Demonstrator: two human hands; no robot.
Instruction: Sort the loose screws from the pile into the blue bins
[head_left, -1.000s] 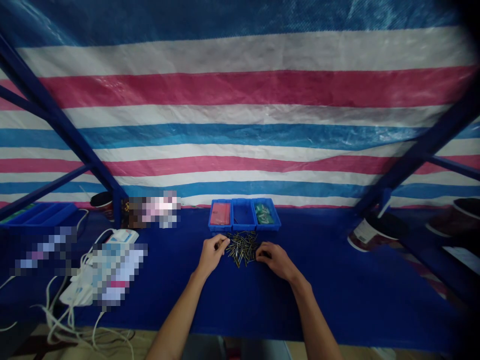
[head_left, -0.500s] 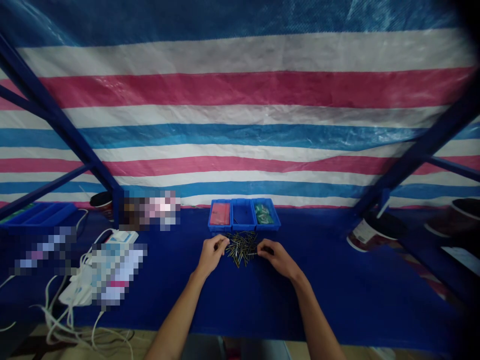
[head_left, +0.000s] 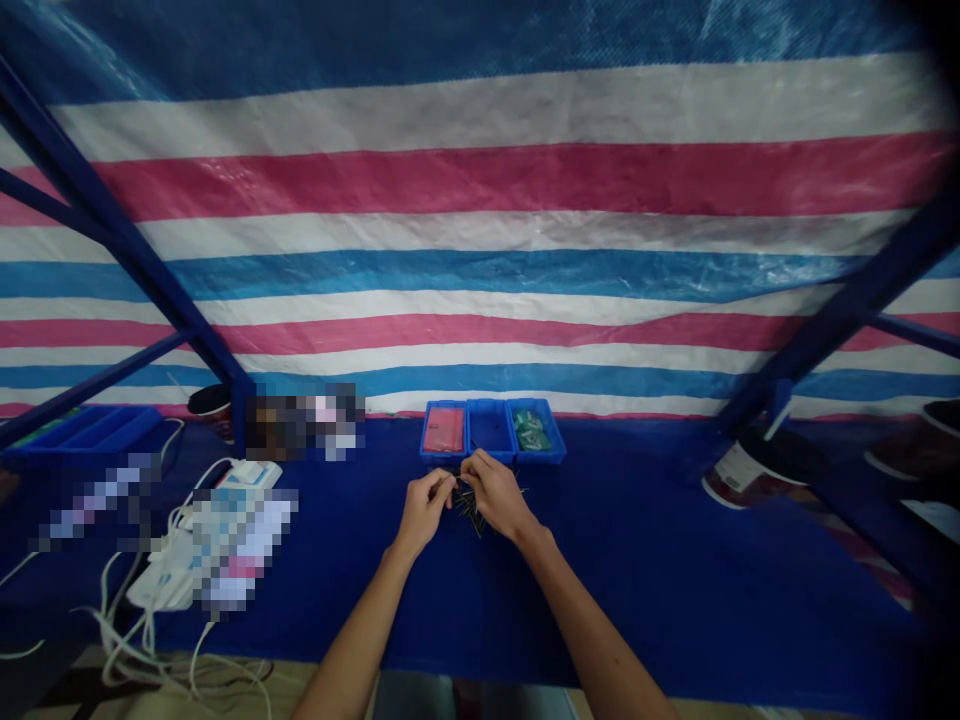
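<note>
head, left hand [head_left: 424,505], right hand [head_left: 491,490], pinched at rods [head_left: 472,519]

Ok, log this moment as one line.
left hand: beside thin pieces; right hand: partly covering them; anything held: unclear; blue bins: beyond

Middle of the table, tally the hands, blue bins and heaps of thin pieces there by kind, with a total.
Hands: 2 (left hand, right hand)
Blue bins: 3 (left bin with red contents, middle bin, right bin with green contents)
Heap of thin pieces: 1, partly hidden by the right hand
Total: 6
</note>
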